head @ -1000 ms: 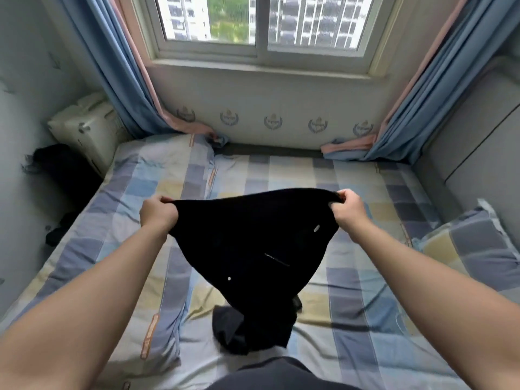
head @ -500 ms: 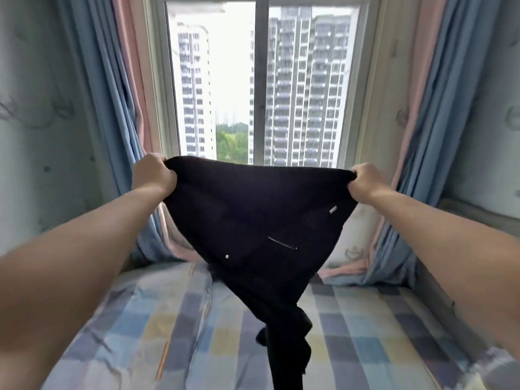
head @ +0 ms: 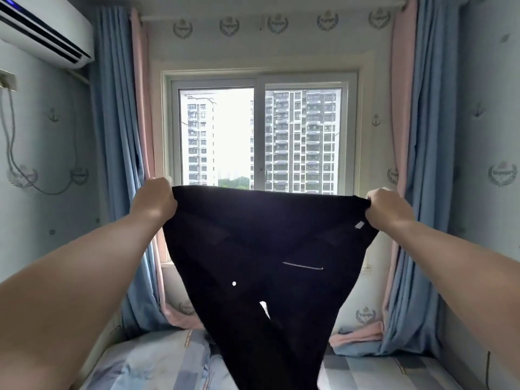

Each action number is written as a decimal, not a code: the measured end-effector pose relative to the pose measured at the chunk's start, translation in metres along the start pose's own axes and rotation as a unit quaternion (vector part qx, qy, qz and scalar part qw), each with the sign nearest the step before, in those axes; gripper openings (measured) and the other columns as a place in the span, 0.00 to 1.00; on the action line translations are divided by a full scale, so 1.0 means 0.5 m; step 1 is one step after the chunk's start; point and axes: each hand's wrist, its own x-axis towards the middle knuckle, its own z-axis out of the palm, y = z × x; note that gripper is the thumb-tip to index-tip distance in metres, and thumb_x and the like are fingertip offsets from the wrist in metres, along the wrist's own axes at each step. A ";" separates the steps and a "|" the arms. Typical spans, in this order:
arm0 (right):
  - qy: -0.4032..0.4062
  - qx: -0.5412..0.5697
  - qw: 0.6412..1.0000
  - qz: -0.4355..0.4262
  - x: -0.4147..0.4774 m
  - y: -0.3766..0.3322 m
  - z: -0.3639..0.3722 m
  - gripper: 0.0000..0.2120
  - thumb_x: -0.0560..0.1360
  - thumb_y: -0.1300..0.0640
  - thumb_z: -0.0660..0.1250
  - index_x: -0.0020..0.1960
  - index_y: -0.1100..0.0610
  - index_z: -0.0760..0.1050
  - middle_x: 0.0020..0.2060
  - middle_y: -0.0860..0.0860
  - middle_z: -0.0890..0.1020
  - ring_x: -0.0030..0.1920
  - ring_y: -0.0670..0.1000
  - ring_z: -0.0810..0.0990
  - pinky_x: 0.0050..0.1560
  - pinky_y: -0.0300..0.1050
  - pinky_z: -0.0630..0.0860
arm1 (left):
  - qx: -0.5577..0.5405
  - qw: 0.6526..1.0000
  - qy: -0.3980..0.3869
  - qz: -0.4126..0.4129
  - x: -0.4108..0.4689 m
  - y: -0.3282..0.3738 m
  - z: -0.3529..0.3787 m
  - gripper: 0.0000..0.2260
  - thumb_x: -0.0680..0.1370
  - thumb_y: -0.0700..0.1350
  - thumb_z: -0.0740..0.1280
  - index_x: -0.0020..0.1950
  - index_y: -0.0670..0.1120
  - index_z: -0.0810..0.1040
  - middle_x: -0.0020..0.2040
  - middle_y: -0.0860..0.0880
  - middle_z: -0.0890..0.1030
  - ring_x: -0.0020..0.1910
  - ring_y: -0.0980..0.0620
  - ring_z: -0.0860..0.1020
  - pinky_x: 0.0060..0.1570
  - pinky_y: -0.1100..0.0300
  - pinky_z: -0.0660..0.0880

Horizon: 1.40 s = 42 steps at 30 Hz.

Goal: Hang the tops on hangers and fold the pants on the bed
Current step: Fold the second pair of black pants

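Raised higher, black pants (head: 261, 249) gripped by both hands.

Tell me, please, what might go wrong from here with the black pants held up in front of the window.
The black fabric pants hang from the waistband corners only, gripped by the left hand and right hand; a slip on either side could drop them crumpled onto the checked bed sheet.
The legs hang bunched together below, so laying them down as they are may fold in creases.
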 end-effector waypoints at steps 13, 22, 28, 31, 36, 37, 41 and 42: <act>-0.084 0.279 0.929 0.226 0.020 0.011 -0.019 0.13 0.75 0.67 0.55 0.48 0.61 0.78 0.35 0.58 0.82 0.24 0.51 0.73 0.22 0.35 0.68 | -0.299 0.900 -0.142 -0.284 0.023 -0.008 0.007 0.24 0.79 0.34 0.59 0.76 0.41 0.67 0.37 0.41 0.81 0.22 0.50 0.78 0.20 0.61 0.76; -0.188 0.478 0.783 0.352 0.035 0.006 -0.029 0.14 0.80 0.61 0.51 0.44 0.57 0.74 0.24 0.51 0.78 0.18 0.43 0.67 0.17 0.31 0.61 | -0.612 0.673 -0.171 -0.379 0.009 0.008 -0.009 0.09 0.83 0.38 0.55 0.55 0.39 0.74 0.46 0.41 0.79 0.38 0.50 0.80 0.31 0.54 0.80; -0.209 0.586 0.722 0.302 0.021 -0.011 -0.048 0.08 0.80 0.61 0.57 0.52 0.60 0.74 0.44 0.56 0.85 0.40 0.53 0.81 0.28 0.39 0.75 | -0.660 0.671 -0.108 -0.319 0.003 0.028 0.000 0.10 0.80 0.41 0.56 0.55 0.44 0.76 0.51 0.43 0.82 0.48 0.47 0.80 0.46 0.55 0.75; -0.219 0.606 0.728 0.234 0.021 -0.010 -0.057 0.03 0.78 0.59 0.65 0.51 0.54 0.74 0.48 0.56 0.87 0.54 0.56 0.84 0.52 0.47 0.77 | -0.645 0.721 -0.077 -0.243 0.004 0.030 0.006 0.16 0.76 0.40 0.58 0.61 0.46 0.76 0.53 0.47 0.83 0.56 0.49 0.80 0.53 0.53 0.73; -0.180 0.549 0.804 0.139 0.029 -0.009 -0.048 0.04 0.80 0.62 0.67 0.54 0.59 0.78 0.52 0.52 0.87 0.58 0.52 0.83 0.59 0.48 0.76 | -0.386 0.916 0.056 -0.093 -0.001 0.021 0.018 0.19 0.75 0.43 0.71 0.66 0.45 0.74 0.49 0.50 0.81 0.46 0.49 0.80 0.46 0.53 0.78; -0.134 0.524 0.831 0.134 0.030 -0.010 -0.046 0.08 0.80 0.61 0.68 0.57 0.61 0.77 0.48 0.53 0.87 0.54 0.51 0.84 0.54 0.46 0.77 | -0.339 0.933 0.090 -0.079 -0.001 0.015 0.016 0.20 0.75 0.49 0.74 0.64 0.45 0.75 0.50 0.49 0.81 0.47 0.48 0.80 0.47 0.51 0.78; -0.005 0.462 0.882 0.092 0.037 -0.019 -0.040 0.16 0.77 0.56 0.72 0.62 0.60 0.77 0.42 0.47 0.82 0.40 0.45 0.79 0.38 0.36 0.72 | -0.199 0.965 0.143 -0.097 0.013 -0.002 -0.007 0.25 0.75 0.67 0.67 0.53 0.45 0.80 0.55 0.44 0.79 0.56 0.40 0.77 0.55 0.42 0.78; 0.002 0.456 0.886 0.084 0.040 -0.021 -0.036 0.17 0.77 0.55 0.72 0.64 0.59 0.77 0.43 0.46 0.82 0.41 0.43 0.79 0.38 0.35 0.72 | -0.168 0.968 0.150 -0.107 0.017 -0.002 -0.013 0.23 0.75 0.67 0.66 0.52 0.47 0.80 0.58 0.43 0.76 0.60 0.39 0.75 0.59 0.40 0.75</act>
